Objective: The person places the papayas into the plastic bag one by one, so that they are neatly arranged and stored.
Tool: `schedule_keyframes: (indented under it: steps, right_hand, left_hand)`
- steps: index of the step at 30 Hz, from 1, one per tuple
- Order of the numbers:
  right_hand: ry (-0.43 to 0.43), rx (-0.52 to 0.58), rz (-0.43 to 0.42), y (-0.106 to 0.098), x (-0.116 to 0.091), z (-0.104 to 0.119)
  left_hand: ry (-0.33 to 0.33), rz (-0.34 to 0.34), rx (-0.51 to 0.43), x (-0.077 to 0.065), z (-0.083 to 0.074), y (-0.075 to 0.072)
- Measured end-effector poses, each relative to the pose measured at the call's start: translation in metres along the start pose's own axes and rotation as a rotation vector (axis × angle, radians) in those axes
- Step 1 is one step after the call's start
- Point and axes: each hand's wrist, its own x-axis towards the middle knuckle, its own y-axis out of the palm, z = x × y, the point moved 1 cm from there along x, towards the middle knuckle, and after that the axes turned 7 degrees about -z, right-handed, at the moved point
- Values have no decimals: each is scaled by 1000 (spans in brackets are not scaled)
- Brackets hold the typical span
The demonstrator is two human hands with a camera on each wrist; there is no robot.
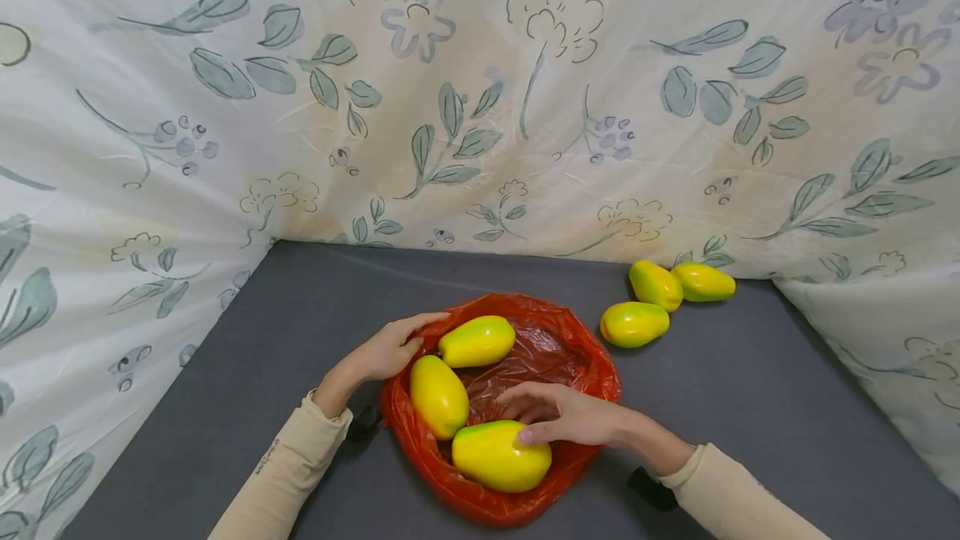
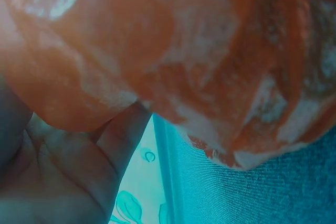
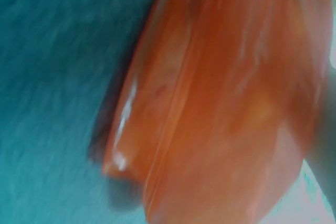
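A red plastic bag point(image 1: 495, 509) stands with its mouth wide and its rim rolled down. Inside lie three yellow-green papayas: one at the back point(image 1: 478, 341), one at the left point(image 1: 438, 397) and one at the front point(image 1: 498, 461). My left hand point(image 1: 386, 350) holds the bag's back-left rim; the left wrist view has the red film point(image 2: 189, 51) against its fingers. Over the bag's right side reaches my right hand point(image 1: 566, 415), its thumb at the front papaya and its fingers loosely bent over the bag's inside. Red film point(image 3: 220, 103) fills much of the blurred right wrist view.
Three more papayas lie together at the back right: a near one point(image 1: 634, 324), a middle one point(image 1: 656, 285) and a far one point(image 1: 703, 282). The grey tabletop point(image 1: 300, 290) ends at a flowered cloth point(image 1: 480, 107) hung behind and along the sides.
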Motion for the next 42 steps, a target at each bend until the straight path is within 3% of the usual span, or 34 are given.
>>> schedule_keyframes:
  steps: [8,22,28,34,42]
  right_hand:
    - [11,97,-190,-27,-23,-5]
    - [1,332,-640,-76,-63,-23]
    - [5,418,-734,-94,-79,-34]
    - [39,436,-807,-108,-90,-44]
    - [212,394,-928,-115,-91,-49]
  left_hand:
    - [-4,-38,8,0,1,1]
    - [-1,-47,10,-1,0,-1]
    - [16,-50,16,0,1,-1]
    - [12,-47,16,-1,1,-1]
    - [5,-49,-2,-1,2,0]
